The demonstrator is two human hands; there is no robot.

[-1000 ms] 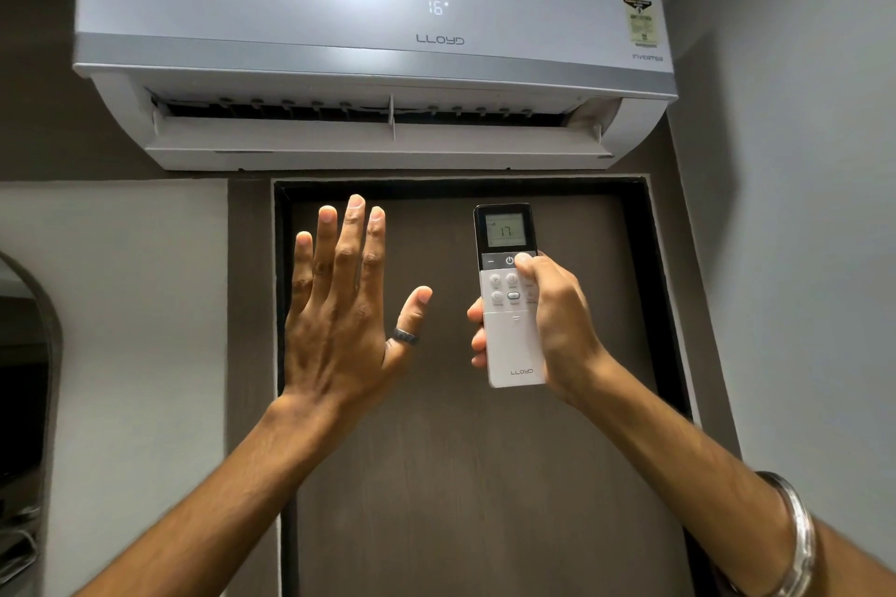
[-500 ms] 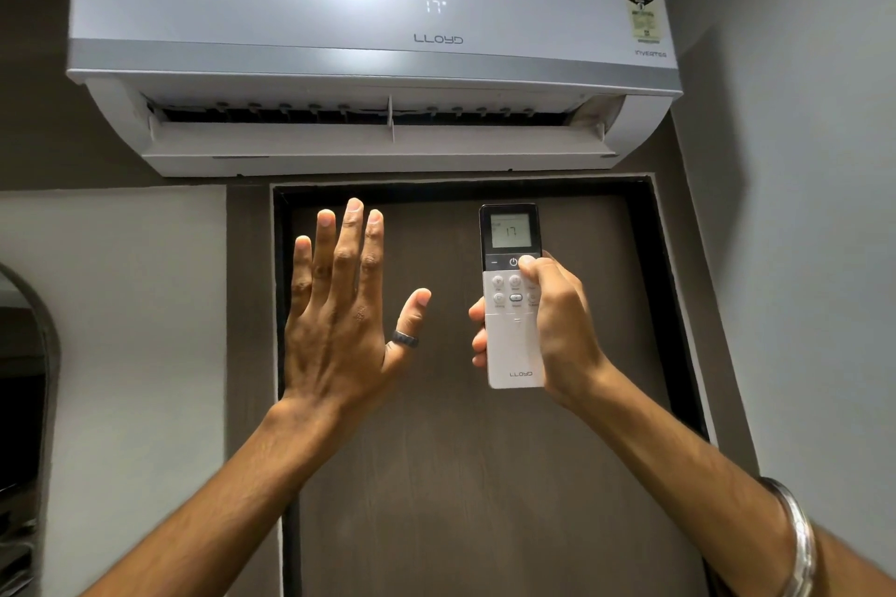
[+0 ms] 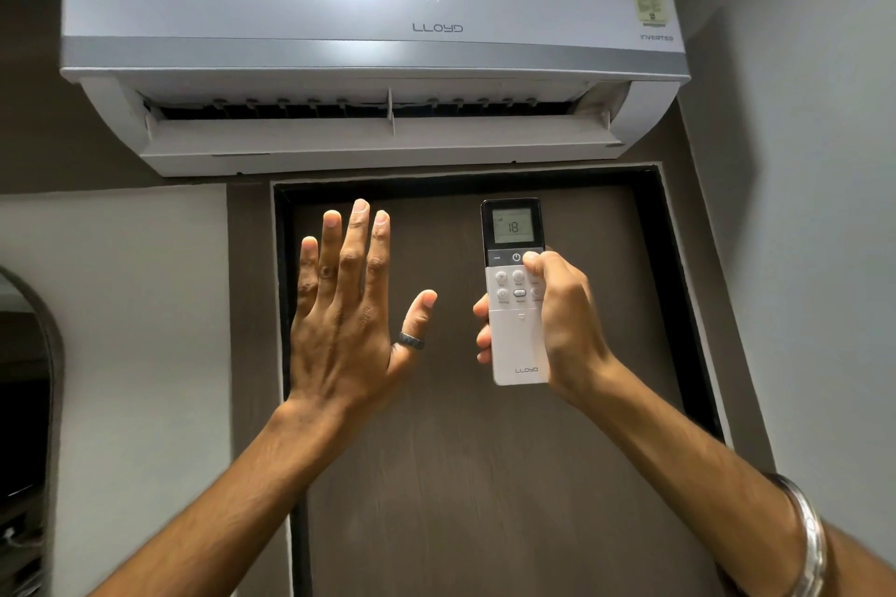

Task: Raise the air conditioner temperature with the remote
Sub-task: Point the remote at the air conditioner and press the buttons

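A white wall air conditioner (image 3: 373,63) hangs high above a door, its flap open and its front display reading 17. Below it, my right hand (image 3: 565,330) holds a white remote (image 3: 518,344) upright, pointed at the unit. My thumb rests on the dark button strip just right of the power button. The remote's small screen reads 18. My left hand (image 3: 346,320) is raised to the left of the remote, palm toward the unit, fingers spread, holding nothing. A dark ring sits on its thumb.
A brown door (image 3: 485,475) in a dark frame fills the wall behind my hands. A grey wall (image 3: 814,257) closes in on the right. At the left edge is a dark arched opening or mirror (image 3: 24,427).
The remote's screen went from 17 to 18, and the unit's display from 16 to 17. My thumb stays on the button strip. My hands have barely moved.
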